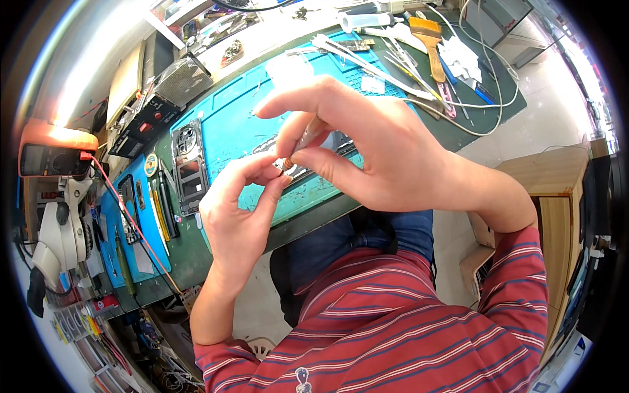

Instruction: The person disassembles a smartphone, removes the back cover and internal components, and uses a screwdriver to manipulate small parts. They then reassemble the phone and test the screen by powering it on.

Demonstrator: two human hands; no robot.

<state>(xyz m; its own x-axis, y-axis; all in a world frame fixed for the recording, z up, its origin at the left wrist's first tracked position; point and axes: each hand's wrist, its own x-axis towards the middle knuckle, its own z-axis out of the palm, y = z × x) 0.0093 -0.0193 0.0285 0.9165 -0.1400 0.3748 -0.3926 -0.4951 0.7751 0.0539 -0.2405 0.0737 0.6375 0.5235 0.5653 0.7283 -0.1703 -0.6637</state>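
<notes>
My right hand (373, 150) is closed round a slim pen-like tool (305, 136) with a silvery grip and a copper-coloured collar; its exact kind does not show. The tool slants down to the left. At its lower end, the thumb and forefinger of my left hand (239, 206) are pinched together, and what lies between them is too small to make out. Both hands are raised above a blue work mat (226, 124). Beneath them lies an opened phone (265, 145), largely hidden by my fingers. A dark phone frame (190, 167) rests at the mat's left edge.
Left stand an orange multimeter (56, 150) with a red lead and a black box (141, 124) with red switches. Pens and tools lie on a smaller blue mat (134, 223). At the far right are a brush (429, 42), tweezers (357, 56), white cables (501, 92) and crumpled tissue (462, 59).
</notes>
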